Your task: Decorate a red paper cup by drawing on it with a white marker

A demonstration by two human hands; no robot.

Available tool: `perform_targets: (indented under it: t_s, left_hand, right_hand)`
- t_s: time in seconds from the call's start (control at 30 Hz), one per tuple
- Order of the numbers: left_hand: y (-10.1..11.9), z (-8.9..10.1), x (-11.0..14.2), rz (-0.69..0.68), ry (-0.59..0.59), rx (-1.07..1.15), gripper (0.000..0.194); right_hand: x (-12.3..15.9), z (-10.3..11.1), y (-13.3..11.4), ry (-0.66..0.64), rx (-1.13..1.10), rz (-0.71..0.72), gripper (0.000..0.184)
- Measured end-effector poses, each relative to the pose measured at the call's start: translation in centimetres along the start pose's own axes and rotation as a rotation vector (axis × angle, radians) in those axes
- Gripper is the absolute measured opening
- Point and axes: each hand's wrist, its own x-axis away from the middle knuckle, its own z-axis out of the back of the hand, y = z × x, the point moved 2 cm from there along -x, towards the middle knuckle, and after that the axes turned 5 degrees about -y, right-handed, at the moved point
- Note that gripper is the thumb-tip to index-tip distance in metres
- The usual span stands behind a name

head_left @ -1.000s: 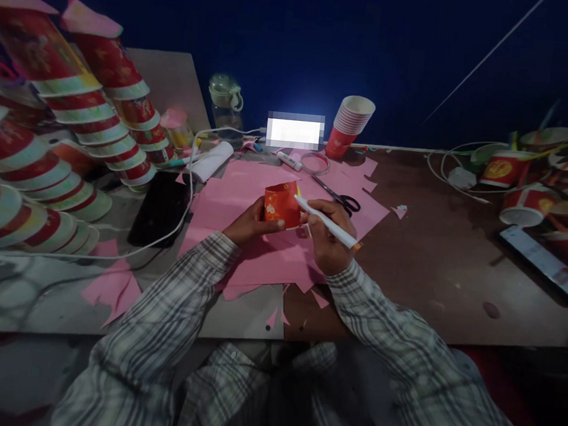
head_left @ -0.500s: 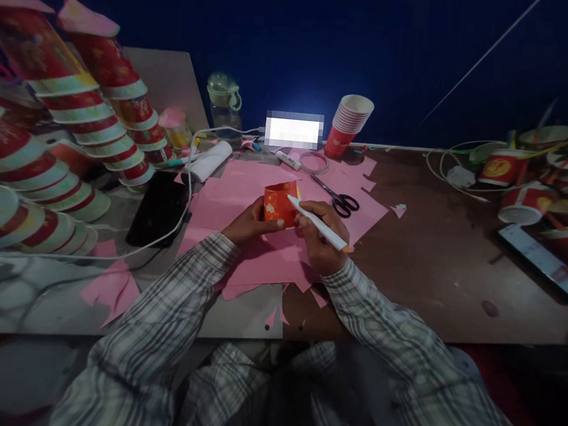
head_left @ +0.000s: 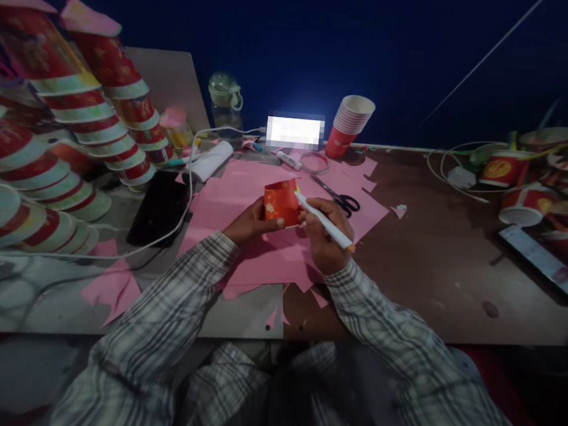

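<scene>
The left hand [head_left: 250,223] is closed on a red paper piece [head_left: 282,201], thumb across the near face and fingers behind. The piece, which looks like part of a cup, is just left of the right hand [head_left: 329,233], over pink paper [head_left: 221,187]. The right hand is gripping a white pen [head_left: 331,228] between thumb and fingers; its tip is at the piece's right side, though whether it touches cannot be told.

The red piece is likely very light, springy and easily creased, with a perhaps slightly slick printed face. It is best held lightly by its side and lower edge, clear of the pen tip; a hard pinch could dent it. The pen seems stiff and light, best held near its tip.

No brand can be read. The piece carries pale printed figures, and a white tube [head_left: 288,160] beyond both hands has dark print too small to read. Well right of the right hand, a red cup [head_left: 504,168] bears a round gold emblem, also illegible.
</scene>
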Motion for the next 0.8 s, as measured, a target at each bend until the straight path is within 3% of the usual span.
perform_targets:
  t_s: [0.47, 0.8]
  left_hand:
    - [-0.03, 0.27, 0.01, 0.019, -0.003, -0.065, 0.072]
    - [-0.12, 0.34, 0.12, 0.027, 0.015, -0.104, 0.068]
  right_hand:
    - [0.02, 0.03, 0.33, 0.010, -0.006, -0.020, 0.019]
    - [0.20, -0.41, -0.11, -0.090, 0.028, 0.077, 0.019]
